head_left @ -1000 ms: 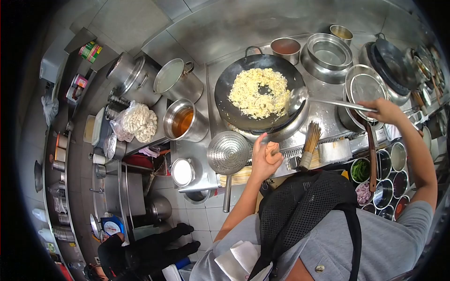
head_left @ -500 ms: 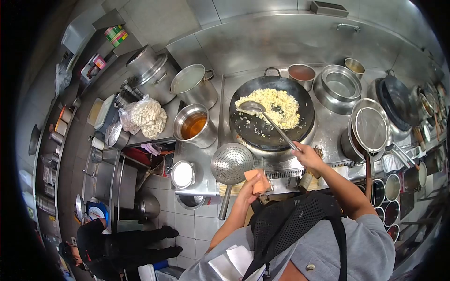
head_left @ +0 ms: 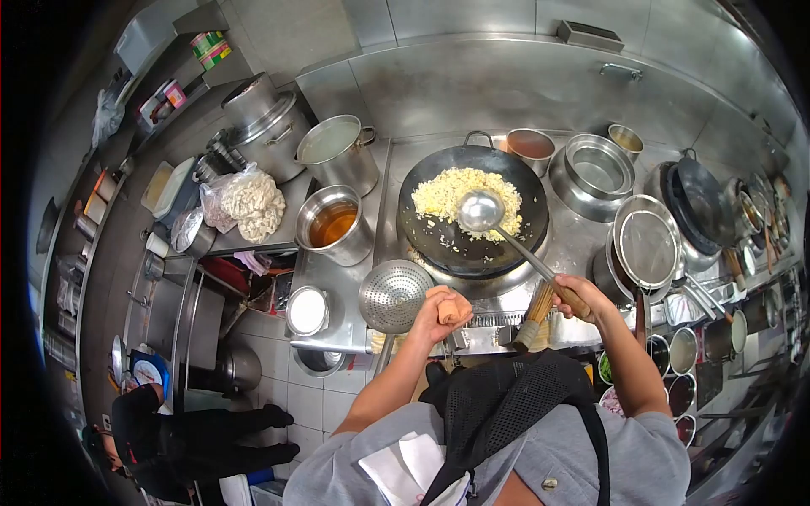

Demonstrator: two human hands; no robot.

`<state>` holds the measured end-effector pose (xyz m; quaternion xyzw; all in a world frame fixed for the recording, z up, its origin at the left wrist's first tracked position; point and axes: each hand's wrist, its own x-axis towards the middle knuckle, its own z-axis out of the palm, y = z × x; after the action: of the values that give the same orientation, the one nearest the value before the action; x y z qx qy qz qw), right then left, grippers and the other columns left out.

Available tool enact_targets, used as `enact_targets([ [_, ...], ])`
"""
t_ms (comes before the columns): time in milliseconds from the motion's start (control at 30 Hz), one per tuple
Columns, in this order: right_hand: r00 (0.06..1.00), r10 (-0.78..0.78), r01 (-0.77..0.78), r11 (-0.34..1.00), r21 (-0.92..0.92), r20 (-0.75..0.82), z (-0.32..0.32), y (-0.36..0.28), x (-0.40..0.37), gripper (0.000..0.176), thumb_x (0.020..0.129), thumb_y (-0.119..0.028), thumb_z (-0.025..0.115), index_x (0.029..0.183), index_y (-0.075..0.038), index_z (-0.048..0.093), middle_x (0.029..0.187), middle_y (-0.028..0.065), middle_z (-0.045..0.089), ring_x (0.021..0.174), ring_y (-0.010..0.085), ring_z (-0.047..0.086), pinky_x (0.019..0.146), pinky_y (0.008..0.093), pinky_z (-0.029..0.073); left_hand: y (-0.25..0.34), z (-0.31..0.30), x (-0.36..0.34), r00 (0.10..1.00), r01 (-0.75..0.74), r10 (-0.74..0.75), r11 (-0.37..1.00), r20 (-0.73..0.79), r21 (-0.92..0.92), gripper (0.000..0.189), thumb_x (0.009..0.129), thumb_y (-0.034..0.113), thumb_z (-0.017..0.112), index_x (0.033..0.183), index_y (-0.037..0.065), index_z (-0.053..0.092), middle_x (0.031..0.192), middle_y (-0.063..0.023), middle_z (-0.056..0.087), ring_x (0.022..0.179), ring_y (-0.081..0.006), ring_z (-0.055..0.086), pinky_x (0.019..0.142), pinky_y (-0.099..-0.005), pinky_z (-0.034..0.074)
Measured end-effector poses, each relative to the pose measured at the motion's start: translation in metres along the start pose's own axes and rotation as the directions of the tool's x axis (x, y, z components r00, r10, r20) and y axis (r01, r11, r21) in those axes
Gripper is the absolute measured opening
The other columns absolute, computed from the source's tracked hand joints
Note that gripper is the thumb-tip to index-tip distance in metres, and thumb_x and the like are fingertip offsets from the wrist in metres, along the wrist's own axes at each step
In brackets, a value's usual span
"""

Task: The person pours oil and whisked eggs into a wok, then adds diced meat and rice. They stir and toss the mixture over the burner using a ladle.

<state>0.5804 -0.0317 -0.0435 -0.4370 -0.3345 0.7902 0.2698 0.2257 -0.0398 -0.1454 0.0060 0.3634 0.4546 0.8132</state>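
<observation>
My right hand point(head_left: 582, 301) is wrapped round the wooden handle of a metal ladle point(head_left: 481, 211), whose bowl rests rounded side up on yellow and white food point(head_left: 451, 189) that looks like egg and rice. The food lies in a large black wok point(head_left: 439, 244) on the stove. An orange cloth point(head_left: 453, 309) is bunched in my left hand point(head_left: 437, 317), near the wok's front edge. Just left of that hand lies a perforated strainer point(head_left: 393, 295). A bamboo brush point(head_left: 535, 316) stands between my two hands.
Left of the wok are a pot of amber liquid point(head_left: 337, 226), a tall pot point(head_left: 337, 152) and a white-filled container point(head_left: 307, 310). Nested metal pots point(head_left: 599, 169) and a mesh sieve point(head_left: 646, 244) are on the right. A person in black point(head_left: 194, 438) is at the lower left.
The ladle has moved right and towards me in the wok and its bowl has turned over. My right hand has moved right and down; my left hand and the cloth have risen slightly.
</observation>
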Motion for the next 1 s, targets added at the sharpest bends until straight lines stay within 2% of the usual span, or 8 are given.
enact_targets([
  [233,0.744,-0.629,0.605,0.778,0.171,0.224,0.031,-0.046,-0.024,0.091,0.089,-0.074,0.042,0.155,-0.016,0.018,0.123,0.0144,0.056,0.091,0.0183,0.062,0.067,0.0320,0.055,0.028,0.016,0.039,0.999,-0.005,0.002,0.997,0.042,0.075,0.043,0.078,0.007,0.070,0.111,0.024,0.049,0.111,-0.0122,0.052,0.106,-0.0377,0.057,0.092,-0.0611,0.051],
  [333,0.691,-0.718,0.702,0.642,-0.309,0.078,0.047,-0.079,-0.007,0.064,0.087,-0.049,0.066,0.134,-0.010,0.049,0.115,0.0122,0.061,0.092,0.0195,0.061,0.073,0.0287,0.051,0.034,0.037,0.041,1.000,0.016,-0.016,0.996,-0.002,0.083,0.038,0.081,0.012,0.072,0.109,0.023,0.049,0.111,-0.0132,0.051,0.107,-0.0397,0.057,0.090,-0.0608,0.051],
  [400,0.506,-0.863,0.544,0.334,-0.769,-0.017,0.068,-0.098,0.008,0.032,0.084,-0.025,0.076,0.103,-0.003,0.063,0.098,0.0098,0.062,0.086,0.0186,0.060,0.073,0.0275,0.047,0.041,0.041,0.051,0.999,0.044,-0.043,0.992,-0.016,0.119,0.038,0.084,0.024,0.074,0.111,0.022,0.048,0.110,-0.0142,0.052,0.103,-0.0406,0.059,0.088,-0.0604,0.052],
  [500,0.066,-0.978,0.562,-0.126,-0.817,0.196,0.102,-0.122,0.044,0.022,0.082,-0.012,0.075,0.077,0.002,0.058,0.080,0.0085,0.057,0.076,0.0178,0.057,0.070,0.0296,0.044,0.043,0.024,0.076,0.991,0.135,-0.136,0.988,0.004,0.073,0.042,0.084,0.030,0.073,0.114,0.018,0.046,0.108,-0.0147,0.054,0.100,-0.0409,0.060,0.088,-0.0589,0.053],
  [567,0.042,-0.981,0.811,-0.078,-0.580,0.191,0.112,-0.129,0.092,0.029,0.086,-0.013,0.072,0.070,0.000,0.052,0.071,0.0049,0.055,0.069,0.0138,0.054,0.065,0.0274,0.043,0.034,0.043,0.060,0.998,0.012,0.001,0.979,-0.064,0.202,0.046,0.083,0.031,0.073,0.115,0.011,0.046,0.105,-0.0150,0.056,0.097,-0.0396,0.062,0.085,-0.0567,0.054],
  [633,0.462,-0.883,0.804,0.380,-0.457,0.078,0.114,-0.141,0.116,0.036,0.090,-0.018,0.071,0.066,-0.003,0.049,0.062,0.0000,0.051,0.058,0.0085,0.048,0.055,0.0243,0.039,0.029,0.038,0.077,0.995,-0.034,0.052,0.979,-0.081,0.201,0.039,0.084,0.027,0.070,0.110,0.007,0.049,0.103,-0.0154,0.057,0.093,-0.0384,0.063,0.082,-0.0549,0.056],
  [700,0.250,-0.962,0.869,0.172,-0.463,0.112,0.115,-0.168,0.137,0.040,0.092,-0.021,0.069,0.064,-0.007,0.046,0.055,-0.0046,0.045,0.051,0.0037,0.042,0.047,0.0229,0.034,0.029,0.019,0.096,0.998,0.044,-0.037,0.986,-0.045,0.159,0.031,0.084,0.022,0.068,0.104,0.006,0.052,0.100,-0.0163,0.059,0.090,-0.0378,0.064,0.080,-0.0537,0.058],
  [1000,0.324,-0.946,0.906,0.315,-0.283,-0.018,0.131,-0.190,0.129,0.041,0.092,-0.016,0.068,0.062,-0.011,0.041,0.050,-0.0038,0.044,0.041,0.0051,0.042,0.037,0.0238,0.030,0.017,0.008,0.101,0.997,-0.034,0.028,0.997,0.075,0.075,0.011,0.087,0.013,0.057,0.090,0.003,0.056,0.091,-0.0168,0.062,0.081,-0.0317,0.065,0.077,-0.0493,0.060],
])
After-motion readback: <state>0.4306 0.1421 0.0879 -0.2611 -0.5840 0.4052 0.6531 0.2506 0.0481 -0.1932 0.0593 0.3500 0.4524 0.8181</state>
